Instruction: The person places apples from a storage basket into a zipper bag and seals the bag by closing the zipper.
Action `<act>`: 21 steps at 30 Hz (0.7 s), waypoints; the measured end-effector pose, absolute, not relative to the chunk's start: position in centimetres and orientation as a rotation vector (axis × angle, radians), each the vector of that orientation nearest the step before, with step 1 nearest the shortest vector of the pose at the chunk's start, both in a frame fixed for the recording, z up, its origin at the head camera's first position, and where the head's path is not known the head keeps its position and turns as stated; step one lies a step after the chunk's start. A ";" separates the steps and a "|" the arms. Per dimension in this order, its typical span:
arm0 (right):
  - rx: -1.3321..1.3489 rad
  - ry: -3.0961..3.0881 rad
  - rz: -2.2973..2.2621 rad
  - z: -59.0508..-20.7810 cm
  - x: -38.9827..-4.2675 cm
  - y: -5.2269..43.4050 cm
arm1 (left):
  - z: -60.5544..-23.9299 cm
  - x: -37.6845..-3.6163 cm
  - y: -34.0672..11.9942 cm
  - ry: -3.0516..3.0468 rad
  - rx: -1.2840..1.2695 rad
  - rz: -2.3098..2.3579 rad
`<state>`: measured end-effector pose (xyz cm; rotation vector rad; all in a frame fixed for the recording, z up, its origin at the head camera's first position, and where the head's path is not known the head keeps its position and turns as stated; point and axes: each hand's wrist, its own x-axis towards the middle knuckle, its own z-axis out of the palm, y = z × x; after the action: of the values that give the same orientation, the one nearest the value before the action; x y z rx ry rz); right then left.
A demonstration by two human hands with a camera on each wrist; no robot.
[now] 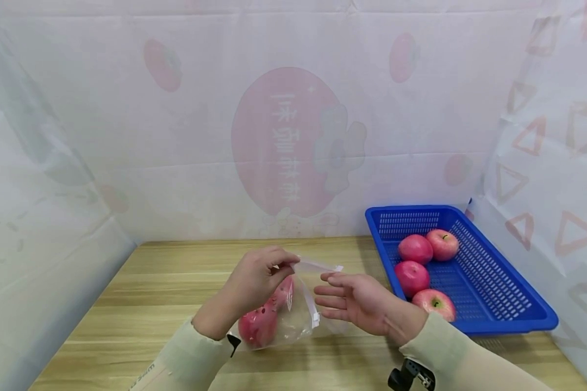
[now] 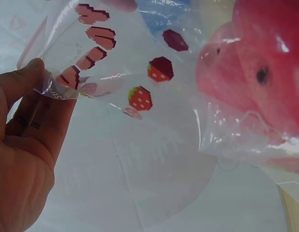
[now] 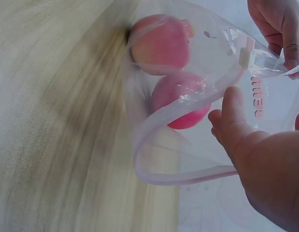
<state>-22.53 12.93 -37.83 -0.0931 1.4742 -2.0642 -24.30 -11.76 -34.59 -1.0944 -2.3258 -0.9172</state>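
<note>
Clear zip bag (image 1: pixel 293 309) lay on the wooden table (image 1: pixel 151 293) between both hands, two red apples (image 1: pixel 259 323) inside, mouth facing the right hand. Left hand (image 1: pixel 256 279) pinched the bag's top rim between thumb and fingertips. Right hand (image 1: pixel 359 301) sat just beside the mouth, fingers straight and loosely spread, gripping nothing. Blue basket (image 1: pixel 499 304) with four apples stood beyond the right hand.
</note>
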 end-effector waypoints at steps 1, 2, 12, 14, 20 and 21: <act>-0.104 1.475 -2.061 -37.8 -22.5 13.0 | -34.6 -24.3 -11.8 -2.326 -1.089 -0.915; -0.114 1.479 -2.057 -37.7 -22.5 13.1 | -34.6 -24.3 -11.8 -2.325 -1.086 -0.915; -0.350 1.837 -1.734 -33.5 -23.1 18.1 | -34.7 -24.5 -11.8 -2.297 -1.102 -0.935; -0.407 2.029 -1.603 -32.3 -23.3 19.9 | -34.7 -24.5 -11.8 -2.291 -1.105 -0.931; -0.539 2.522 -0.954 -30.9 -23.1 24.6 | -34.6 -24.6 -11.8 -2.270 -1.108 -0.916; -0.569 2.556 -0.841 -31.0 -23.1 25.2 | -34.5 -24.7 -11.8 -2.267 -1.110 -0.916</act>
<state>-23.06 25.18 -30.99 -0.5689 2.5555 -0.8415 -24.67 -11.78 -34.55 -1.1104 -2.2668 -0.9157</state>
